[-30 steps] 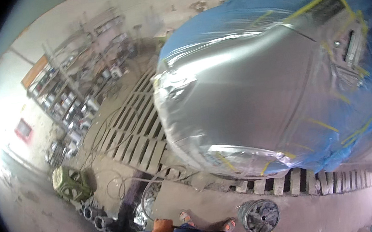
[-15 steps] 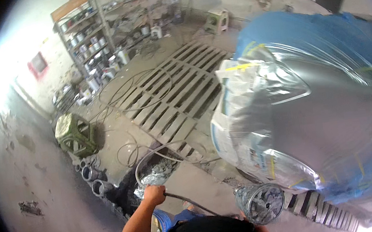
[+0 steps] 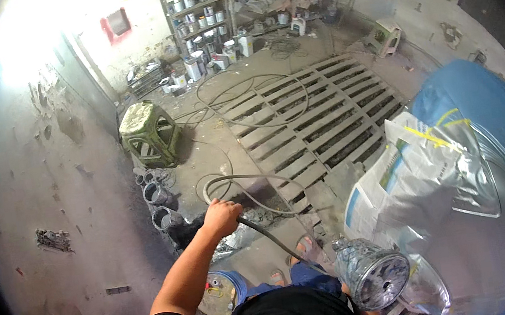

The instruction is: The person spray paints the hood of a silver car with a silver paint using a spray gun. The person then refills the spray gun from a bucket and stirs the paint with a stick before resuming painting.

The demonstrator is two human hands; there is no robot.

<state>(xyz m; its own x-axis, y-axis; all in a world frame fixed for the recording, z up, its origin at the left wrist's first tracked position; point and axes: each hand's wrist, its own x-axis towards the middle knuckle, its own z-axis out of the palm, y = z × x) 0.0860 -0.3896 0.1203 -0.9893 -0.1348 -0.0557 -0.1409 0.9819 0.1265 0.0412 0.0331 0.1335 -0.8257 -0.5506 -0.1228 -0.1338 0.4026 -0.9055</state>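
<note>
My left hand (image 3: 222, 217) is closed round a dark air hose (image 3: 268, 237), held out in front of my body. From it the hose sags toward my right side and loops away across the floor. At my right hip a paint-smeared, round-lidded spray gun cup (image 3: 379, 274) is held up. My right hand (image 3: 345, 288) is almost wholly hidden behind this cup; only a sliver of skin shows. The gun's body and trigger are out of sight. Close by on the right, a large body covered in blue film (image 3: 481, 99) and taped masking paper (image 3: 389, 181) shows a silver-grey surface.
A slatted floor grate (image 3: 317, 117) lies ahead, hose coils across it. A green stool (image 3: 150, 134) and dirty cans (image 3: 167, 218) stand along the left wall. Below my left arm is a blue bucket (image 3: 237, 280). Paint-can shelves (image 3: 202, 20) line the back.
My view has swung to the right and down, so the room sits further right and my feet show more. Both hands keep their hold; the hose in my left hand has shifted slightly.
</note>
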